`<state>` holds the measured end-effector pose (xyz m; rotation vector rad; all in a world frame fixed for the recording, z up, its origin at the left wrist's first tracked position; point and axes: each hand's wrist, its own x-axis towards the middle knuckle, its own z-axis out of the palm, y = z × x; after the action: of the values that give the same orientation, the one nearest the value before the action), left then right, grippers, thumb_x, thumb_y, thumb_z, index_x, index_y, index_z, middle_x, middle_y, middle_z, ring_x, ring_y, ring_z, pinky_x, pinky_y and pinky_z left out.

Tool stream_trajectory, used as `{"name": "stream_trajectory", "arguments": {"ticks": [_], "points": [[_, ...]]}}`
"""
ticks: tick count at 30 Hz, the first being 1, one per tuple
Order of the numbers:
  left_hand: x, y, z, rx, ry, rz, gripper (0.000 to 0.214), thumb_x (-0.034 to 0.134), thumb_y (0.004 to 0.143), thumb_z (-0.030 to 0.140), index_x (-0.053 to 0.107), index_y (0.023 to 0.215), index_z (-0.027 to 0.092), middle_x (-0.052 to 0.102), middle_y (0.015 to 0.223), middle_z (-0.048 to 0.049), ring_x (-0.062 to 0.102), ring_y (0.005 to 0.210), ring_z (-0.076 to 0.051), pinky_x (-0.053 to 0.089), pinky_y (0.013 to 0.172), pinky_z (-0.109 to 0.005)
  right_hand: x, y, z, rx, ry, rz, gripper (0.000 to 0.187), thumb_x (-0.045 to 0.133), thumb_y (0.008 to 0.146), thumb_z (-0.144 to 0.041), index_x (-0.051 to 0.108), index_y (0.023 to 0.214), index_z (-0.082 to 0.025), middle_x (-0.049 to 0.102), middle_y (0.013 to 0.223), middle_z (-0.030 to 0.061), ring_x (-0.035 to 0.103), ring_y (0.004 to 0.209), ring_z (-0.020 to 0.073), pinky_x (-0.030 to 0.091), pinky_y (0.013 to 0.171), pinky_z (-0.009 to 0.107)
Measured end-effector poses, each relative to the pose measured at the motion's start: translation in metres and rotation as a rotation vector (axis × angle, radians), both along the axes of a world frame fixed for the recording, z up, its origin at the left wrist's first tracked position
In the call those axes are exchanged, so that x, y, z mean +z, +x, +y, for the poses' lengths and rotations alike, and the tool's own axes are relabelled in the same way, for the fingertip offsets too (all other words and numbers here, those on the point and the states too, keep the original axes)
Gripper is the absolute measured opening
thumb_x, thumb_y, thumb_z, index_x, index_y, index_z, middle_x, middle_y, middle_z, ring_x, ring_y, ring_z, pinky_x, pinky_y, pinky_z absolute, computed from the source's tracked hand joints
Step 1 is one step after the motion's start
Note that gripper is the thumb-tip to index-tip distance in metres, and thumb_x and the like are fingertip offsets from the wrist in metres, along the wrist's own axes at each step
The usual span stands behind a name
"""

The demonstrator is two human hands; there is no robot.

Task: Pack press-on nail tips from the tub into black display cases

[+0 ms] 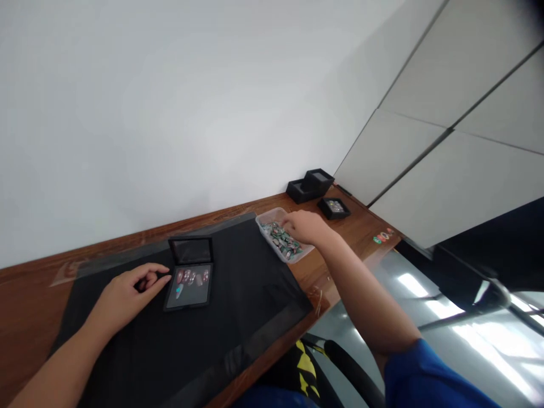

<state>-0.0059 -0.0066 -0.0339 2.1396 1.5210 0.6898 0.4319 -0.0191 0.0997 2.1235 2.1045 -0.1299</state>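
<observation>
A small black case (190,277) lies open on a black mat (238,317), with several pink and one blue press-on nails inside it. My left hand (130,294) rests on the mat, fingers curled against the case's left edge. My right hand (305,226) reaches into a clear plastic tray (269,218) full of small greenish and pink nail pieces; its fingers point down into the heap, and whether they hold a piece is hidden.
The mat covers a wooden desk (352,226) against a white wall. Two empty black boxes (312,184) and a black box with decorated pieces (335,207) stand at the far right corner. Coloured stickers (382,236) lie near the desk's right edge. A chair (340,362) sits below.
</observation>
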Motion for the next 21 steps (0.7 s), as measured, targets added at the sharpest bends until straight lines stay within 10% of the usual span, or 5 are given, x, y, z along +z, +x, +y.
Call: {"name": "stream_trajectory", "arguments": {"ticks": [11,21], "points": [[-0.001,0.002,-0.005,0.164,0.072,-0.202,0.037,0.066,0.08,0.057,0.074,0.089,0.022,0.057,0.065,0.0034,0.055,0.062,-0.014,0.043,0.055,-0.021,-0.052,0.002,0.018,0.017,0.033,0.001,0.029,0.055,0.096,-0.034,0.077,0.11,-0.02,0.076,0.113,0.0134,0.071,0.106,0.0287,0.05,0.086,0.032],[0.006,0.008,-0.006,0.12,0.075,-0.164,0.04,0.066,0.077,0.06,0.077,0.083,0.023,0.058,0.062,0.0029,0.055,0.058,-0.014,0.043,0.053,-0.021,-0.034,0.009,0.011,0.01,0.158,0.247,0.02,0.055,0.096,-0.028,0.072,0.099,-0.018,0.075,0.095,0.0089,0.068,0.09,0.0218,0.046,0.077,0.029]]}}
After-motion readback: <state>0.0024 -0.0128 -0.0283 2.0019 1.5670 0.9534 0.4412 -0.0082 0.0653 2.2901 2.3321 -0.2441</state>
